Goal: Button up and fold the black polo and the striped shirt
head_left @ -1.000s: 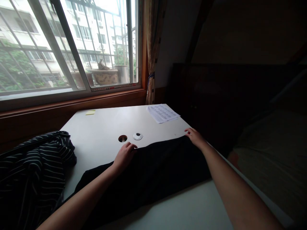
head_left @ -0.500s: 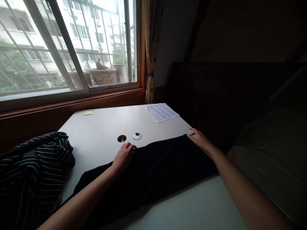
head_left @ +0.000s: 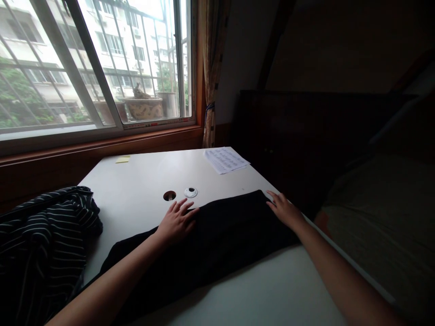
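A black garment (head_left: pixel 217 240) lies spread lengthwise over the white table (head_left: pixel 258 290); its dark cloth hides what kind it is. Near the middle of its far edge rests my left hand (head_left: pixel 177 219), palm down with the fingers spread. My right hand (head_left: pixel 284 209) is at the garment's far right corner, its fingers stretched out and apart, touching or just beside the cloth. Neither hand grips anything. The garment's left end runs beneath my left forearm.
A striped black-and-white garment (head_left: pixel 50 240) is heaped at the left. Printed papers (head_left: pixel 226 160), a yellow sticky note (head_left: pixel 123 159), a round cable hole (head_left: pixel 169 196) and its white cover (head_left: pixel 190 192) are farther back. A barred window (head_left: pixel 146 59) stands behind the table.
My left hand has opened, its fingers spreading over the cloth edge. The right hand has come slightly lower at the corner, letting the cloth lie flat. The view has shifted slightly.
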{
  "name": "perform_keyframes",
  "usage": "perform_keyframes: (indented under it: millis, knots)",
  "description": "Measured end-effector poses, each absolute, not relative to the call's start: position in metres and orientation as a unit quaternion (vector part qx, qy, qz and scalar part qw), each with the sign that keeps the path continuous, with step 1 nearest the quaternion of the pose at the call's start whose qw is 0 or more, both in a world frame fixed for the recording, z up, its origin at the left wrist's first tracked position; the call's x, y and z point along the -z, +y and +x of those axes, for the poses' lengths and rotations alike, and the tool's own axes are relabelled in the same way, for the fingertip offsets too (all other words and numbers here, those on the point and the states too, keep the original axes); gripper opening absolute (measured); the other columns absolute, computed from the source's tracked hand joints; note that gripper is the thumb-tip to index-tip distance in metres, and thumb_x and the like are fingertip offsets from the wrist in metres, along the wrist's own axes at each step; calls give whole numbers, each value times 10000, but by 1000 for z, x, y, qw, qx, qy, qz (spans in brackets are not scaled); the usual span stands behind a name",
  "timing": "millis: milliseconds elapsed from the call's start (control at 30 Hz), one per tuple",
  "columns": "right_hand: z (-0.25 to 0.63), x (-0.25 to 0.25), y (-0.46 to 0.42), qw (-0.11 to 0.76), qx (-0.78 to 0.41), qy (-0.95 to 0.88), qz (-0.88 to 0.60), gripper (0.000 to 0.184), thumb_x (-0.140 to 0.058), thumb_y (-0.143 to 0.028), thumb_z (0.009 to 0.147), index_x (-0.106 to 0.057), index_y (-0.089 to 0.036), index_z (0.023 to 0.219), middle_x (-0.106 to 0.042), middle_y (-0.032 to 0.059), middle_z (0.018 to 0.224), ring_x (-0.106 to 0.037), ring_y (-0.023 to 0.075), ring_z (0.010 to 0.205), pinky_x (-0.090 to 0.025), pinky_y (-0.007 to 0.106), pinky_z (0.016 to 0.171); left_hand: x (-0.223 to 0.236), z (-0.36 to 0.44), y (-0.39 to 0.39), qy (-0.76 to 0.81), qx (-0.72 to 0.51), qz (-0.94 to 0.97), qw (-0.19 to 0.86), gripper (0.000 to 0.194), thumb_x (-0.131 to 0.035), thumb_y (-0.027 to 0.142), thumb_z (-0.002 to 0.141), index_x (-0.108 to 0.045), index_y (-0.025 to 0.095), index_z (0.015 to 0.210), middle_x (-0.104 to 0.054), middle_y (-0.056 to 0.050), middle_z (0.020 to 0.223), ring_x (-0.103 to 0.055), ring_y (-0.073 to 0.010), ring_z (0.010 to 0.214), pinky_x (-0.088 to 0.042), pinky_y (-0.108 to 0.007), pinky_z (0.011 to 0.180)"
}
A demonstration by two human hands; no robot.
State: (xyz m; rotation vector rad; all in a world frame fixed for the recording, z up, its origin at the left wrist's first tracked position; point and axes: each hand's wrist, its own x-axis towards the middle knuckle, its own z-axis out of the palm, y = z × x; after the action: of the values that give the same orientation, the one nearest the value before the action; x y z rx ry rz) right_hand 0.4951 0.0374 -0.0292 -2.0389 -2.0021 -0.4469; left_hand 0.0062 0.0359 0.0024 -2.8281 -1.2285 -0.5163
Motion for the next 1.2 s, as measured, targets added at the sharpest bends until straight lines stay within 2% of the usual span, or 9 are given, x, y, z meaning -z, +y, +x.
perform_keyframes:
  millis: [167,300,500,600,733,800,933,1067,1200]
  knots:
    - [499,28,39,63,174,-708,-682,526,-415,-493,970,-398,-303,1459,-561,101,1105,-647,235,762,-462,308,585,-6,11,38,-426,132,-895,23,507,-495,442,966,-422,345,1459,-290,-57,1591,-135,-388,1481,-182,-691,1124]
    - [495,22,34,76,185,-693,-693,514,-429,-497,959,-437,-292,1430,-553,112,1128,-642,241,770,-471,318,586,-27,29,12,-359,141,-922,42,555,-505,395,969,-353,323,1498,-220,-52,1616,-71,-365,1497,-56,-686,1155]
    - [452,9,5,171,166,-704,-669,433,-424,-401,974,-507,-259,1375,-550,141,1250,-579,319,1107,-504,449,882,-31,57,-52,-193,94,-971,-106,641,-407,555,983,-244,287,1541,-247,-71,1600,-165,-311,1489,-121,-608,1192]
    - [401,11,-21,203,79,-770,-600,488,-421,-421,986,-399,-313,1462,-481,104,1424,-496,297,1282,-441,468,1042,-20,61,-71,-176,74,-969,-155,695,-366,600,978,-183,265,1558,-184,-96,1609,-155,-320,1488,-135,-615,1187]
    - [353,18,-56,145,1,-847,-512,601,-440,-473,982,-223,-384,1536,-326,28,1580,-325,281,1435,-304,537,1153,-22,56,-83,-154,70,-969,-181,718,-383,603,972,-158,262,1563,-147,-91,1612,-137,-318,1488,-120,-605,1195]
    - [354,18,-67,118,-11,-853,-508,629,-439,-487,982,-177,-391,1545,-256,13,1609,-259,276,1467,-248,557,1174,-29,47,-85,-133,59,-970,-195,707,-397,586,975,-158,274,1562,-154,-76,1611,-146,-300,1488,-121,-577,1206]
    - [396,16,-79,79,-20,-836,-542,661,-424,-517,981,-104,-406,1549,-180,8,1626,-203,272,1484,-213,580,1178,-37,19,-87,-134,50,-968,-205,750,-470,508,976,-81,266,1569,-197,-63,1602,-219,-266,1474,-182,-496,1220]
    - [440,17,-89,60,-18,-819,-570,650,-395,-519,989,-86,-401,1548,-142,1,1632,-188,274,1486,-216,573,1179,-29,-12,-97,-199,54,-967,-152,820,-544,439,957,-27,264,1568,-187,-62,1601,-256,-272,1462,-237,-477,1208]
    - [457,16,-94,40,-24,-806,-590,645,-369,-533,990,-113,-355,1555,-123,-2,1634,-158,266,1491,-220,532,1192,-29,-30,-113,-193,30,-975,-107,808,-557,431,954,-56,265,1567,-193,-41,1599,-268,-283,1457,-241,-472,1205]
